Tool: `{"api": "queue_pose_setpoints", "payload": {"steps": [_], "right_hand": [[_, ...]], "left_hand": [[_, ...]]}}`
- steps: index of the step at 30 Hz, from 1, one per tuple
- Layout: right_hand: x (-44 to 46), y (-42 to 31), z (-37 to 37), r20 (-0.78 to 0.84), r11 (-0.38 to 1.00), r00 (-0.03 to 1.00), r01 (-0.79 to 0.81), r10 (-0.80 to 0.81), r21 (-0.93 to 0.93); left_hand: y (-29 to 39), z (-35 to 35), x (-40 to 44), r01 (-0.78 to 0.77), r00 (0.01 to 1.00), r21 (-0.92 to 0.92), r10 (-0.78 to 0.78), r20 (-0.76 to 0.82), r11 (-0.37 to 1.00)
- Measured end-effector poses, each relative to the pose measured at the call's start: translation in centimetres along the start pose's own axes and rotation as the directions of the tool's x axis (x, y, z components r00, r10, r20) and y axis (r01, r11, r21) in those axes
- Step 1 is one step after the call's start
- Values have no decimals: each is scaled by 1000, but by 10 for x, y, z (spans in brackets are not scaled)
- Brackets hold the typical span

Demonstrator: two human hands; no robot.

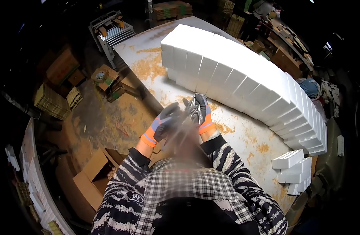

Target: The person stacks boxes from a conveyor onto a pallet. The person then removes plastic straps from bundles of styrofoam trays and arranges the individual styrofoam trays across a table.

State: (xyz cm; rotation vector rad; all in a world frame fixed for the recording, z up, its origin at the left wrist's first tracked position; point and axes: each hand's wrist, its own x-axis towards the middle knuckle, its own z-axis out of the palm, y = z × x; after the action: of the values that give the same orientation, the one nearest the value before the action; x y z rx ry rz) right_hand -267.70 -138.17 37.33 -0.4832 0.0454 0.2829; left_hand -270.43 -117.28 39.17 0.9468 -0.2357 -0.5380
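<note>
Blurred see-through film (pixel 183 135) hangs between the hands, in front of the checked apron (pixel 223 188). The gloved right hand (pixel 199 110) curls closed around its bunched upper end; the gloved left hand (pixel 165 121) is loosely bent beside it, and blur hides whether it holds anything. Such thin stuff probably wants a firm pinch and a gentle, even pull, clear of the bench (pixel 246 131) edge and the white blocks (pixel 227 74) beyond.
</note>
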Motion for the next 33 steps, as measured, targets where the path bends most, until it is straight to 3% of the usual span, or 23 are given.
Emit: {"api": "queue_pose_setpoints", "payload": {"steps": [2, 4, 5, 6, 7, 9, 11, 14, 16, 18, 19, 20, 21, 22, 23, 24, 25, 26, 27, 28, 30, 32, 33], "right_hand": [[5, -12, 9, -28, 983, 993, 113, -119, -147], [7, 4, 47, -59, 892, 958, 239, -282, -384], [18, 20, 49, -12, 720, 864, 412, -504, -558], [33, 30, 34, 148, 825, 893, 449, -425, -342], [38, 29, 36, 73, 852, 911, 406, -405, -332], [51, 22, 39, 66, 745, 900, 396, -430, -538], [56, 14, 34, 217, 347, 858, 402, -466, -847], [42, 18, 41, 218, 543, 922, 368, -321, -755], [22, 47, 36, 218, 693, 941, 338, -259, -636], [10, 92, 9, 198, 772, 968, 242, -152, -588], [-2, 111, 1, 165, 787, 983, 162, -78, -595], [-17, 111, 10, 342, 648, 940, 269, -14, -712], [-32, 111, 21, 506, 503, 861, 416, 49, -757], [-41, 94, 38, 332, 491, 886, 143, 325, -860], [-50, 77, 55, 123, 363, 816, -112, 565, -925], [-46, 68, 53, 131, 96, 876, 97, 465, -991], [-39, 59, 51, 179, -202, 916, 263, 359, -943], [-27, 45, 43, 248, -393, 941, 323, 229, -861], [-25, 22, 64, 253, -334, 942, 316, 219, -888], [-11, 12, 57, 305, -183, 929, 344, 211, -921], [23, 29, 17, 385, -29, 915, 391, 119, -920], [26, 76, -15, 225, -474, 974, 209, 23, -856], [29, 122, -62, 450, -546, 883, 446, 137, -709]], "left_hand": [[5, -6, 4, -245, 948, 165, 272, -165, 955], [1, 3, 20, -295, 944, 277, 324, -61, 914], [-1, 16, 27, -313, 941, 314, 336, -21, 896], [1, 19, 33, -304, 946, 412, 322, 26, 859], [4, 25, 38, -301, 949, 505, 307, 73, 809], [21, 36, 37, -271, 961, 426, 270, 65, 863], [29, 28, 35, -98, 994, 390, 109, -6, 916], [24, -3, 38, -72, 989, 340, 111, -96, 938], [28, -9, 33, -186, 890, 146, 230, -394, 972], [19, -44, 39, -274, 850, -71, 206, -486, 959], [12, -54, 42, -401, 787, -6, 341, -514, 916], [16, -59, 38, -295, 702, 269, 399, -590, 917], [16, -71, 34, -269, 701, 270, 380, -604, 925], [13, -88, 28, -242, 697, 271, 361, -619, 932], [3, -120, 21, -125, 644, 750, 628, -437, 650], [-4, -143, 14, 30, 637, 987, 757, -142, 160], [25, -90, -18, 281, 879, 959, 393, -270, 30], [9, -111, -26, 117, 991, 987, 84, -108, -111], [5, -99, -40, -35, 999, 991, -34, 39, 128], [6, -84, -50, -158, 971, 915, -108, 212, 372], [18, -68, -54, -146, 986, 713, 156, 52, 685], [24, -37, -58, -240, 909, 400, 349, -227, 885], [5, -72, -54, -176, 873, 384, 324, -365, 906]]}}
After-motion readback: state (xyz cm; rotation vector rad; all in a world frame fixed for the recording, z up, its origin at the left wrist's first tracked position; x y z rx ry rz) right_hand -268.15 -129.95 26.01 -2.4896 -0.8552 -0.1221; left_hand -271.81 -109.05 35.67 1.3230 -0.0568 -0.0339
